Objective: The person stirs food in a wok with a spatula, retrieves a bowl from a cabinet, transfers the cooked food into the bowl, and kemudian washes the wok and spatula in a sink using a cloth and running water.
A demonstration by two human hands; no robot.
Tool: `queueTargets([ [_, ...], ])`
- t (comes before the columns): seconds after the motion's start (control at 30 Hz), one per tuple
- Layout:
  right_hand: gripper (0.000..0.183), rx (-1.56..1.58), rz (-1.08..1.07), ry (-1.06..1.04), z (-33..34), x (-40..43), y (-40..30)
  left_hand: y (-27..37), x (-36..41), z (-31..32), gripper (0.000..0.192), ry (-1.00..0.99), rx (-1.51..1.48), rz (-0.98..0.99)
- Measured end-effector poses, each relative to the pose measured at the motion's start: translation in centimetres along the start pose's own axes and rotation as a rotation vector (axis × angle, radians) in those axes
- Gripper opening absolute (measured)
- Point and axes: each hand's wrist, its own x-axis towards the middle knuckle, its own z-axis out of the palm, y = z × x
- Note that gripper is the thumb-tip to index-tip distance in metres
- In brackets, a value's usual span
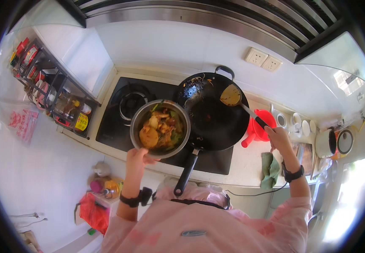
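Note:
My left hand (139, 158) grips the near rim of a stainless steel bowl (133, 132), which holds cooked food (162, 129) with brown pieces, a round yellowish slice and green leaves. The bowl is above the hob, just left of a black wok (215, 126). In my right hand (276, 138) is the black handle of a metal spatula (231, 95); its blade is over the wok's upper right part and is coated with yellow-brown sauce. Sauce and small scraps cling to the wok's upper left wall. The wok's long handle (187, 174) points towards my body.
A black gas hob (113, 126) lies under the bowl and wok. At the left stands a rack (65, 82) of bottles and jars. To the right are a red plastic ladle-like container (263, 121), a green cloth (269, 170), white cups (296, 120) and a white pot (324, 144).

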Motion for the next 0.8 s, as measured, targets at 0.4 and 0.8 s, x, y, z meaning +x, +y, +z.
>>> queueTargets([
  [0.4, 0.041, -0.724, -0.656, -0.030, 5.1, 2.7, -4.3, -2.5, -6.8, -6.0, 0.017, 0.328, 0.072, -0.091],
  [0.8, 0.036, -0.740, -0.504, 0.147, 1.2, -0.1, -5.2, -1.9, -7.7, -5.5, 0.016, 0.409, 0.039, -0.055],
])
